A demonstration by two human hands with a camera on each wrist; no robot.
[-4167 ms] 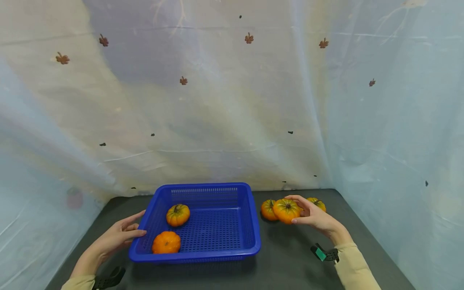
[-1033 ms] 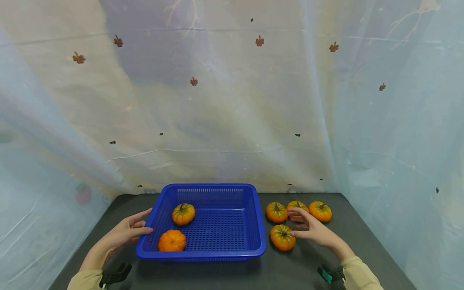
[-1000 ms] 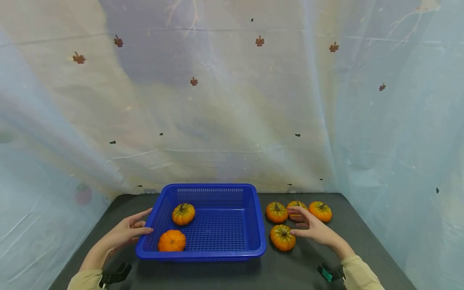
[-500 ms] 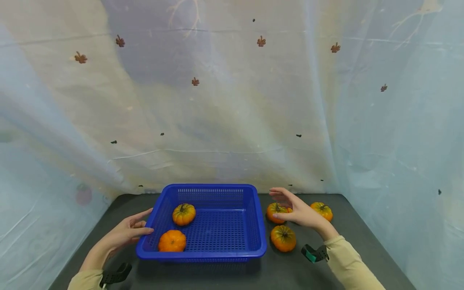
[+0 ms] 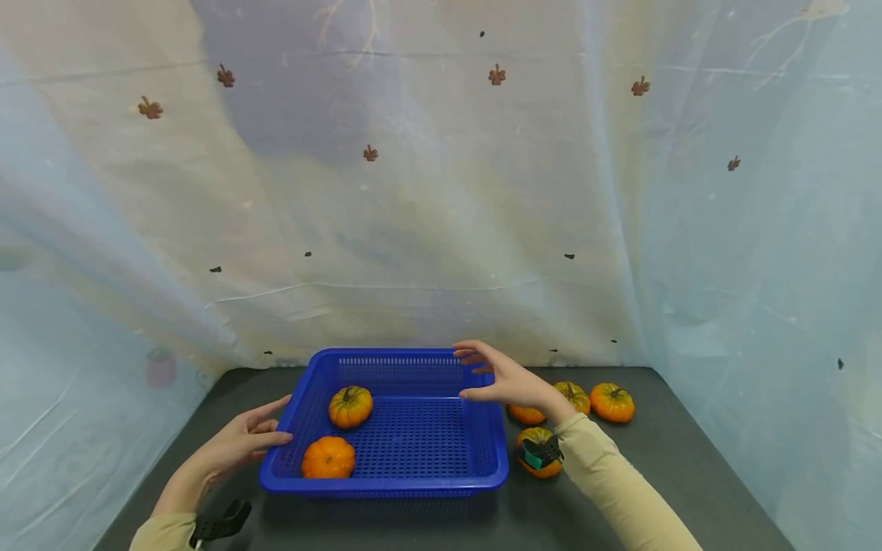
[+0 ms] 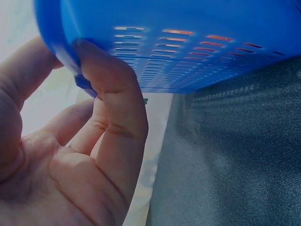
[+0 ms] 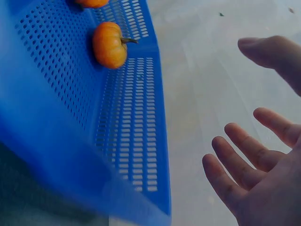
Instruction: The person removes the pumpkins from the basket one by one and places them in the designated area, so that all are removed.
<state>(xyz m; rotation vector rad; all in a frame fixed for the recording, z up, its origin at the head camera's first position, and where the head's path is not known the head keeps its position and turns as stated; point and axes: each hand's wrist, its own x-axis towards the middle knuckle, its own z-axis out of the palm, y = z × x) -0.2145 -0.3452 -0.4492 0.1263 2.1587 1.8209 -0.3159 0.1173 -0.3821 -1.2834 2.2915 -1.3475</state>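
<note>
My left hand (image 5: 237, 444) grips the left rim of the blue plastic basket (image 5: 386, 484); in the left wrist view a finger (image 6: 115, 89) curls over that rim. Inside the basket sit a green-streaked small pumpkin (image 5: 350, 407) at the back left and a plain orange one (image 5: 328, 458) in front of it. My right hand (image 5: 506, 380) is over the basket's right rim, fingers spread and holding nothing. Beneath the right wrist lies another small pumpkin (image 5: 548, 467), partly covered by the wrist strap.
Behind the right forearm, a row of small pumpkins sits on the dark table (image 5: 661, 459): one half hidden (image 5: 527, 415), one in the middle (image 5: 573, 396) and one at the right (image 5: 613, 403). A patterned plastic sheet (image 5: 427, 229) hangs behind the table and at both sides.
My right hand earlier held a pumpkin, which now lies on the table nearer the front. Since then the hand has moved left to the basket's right rim. The left hand stays put.
</note>
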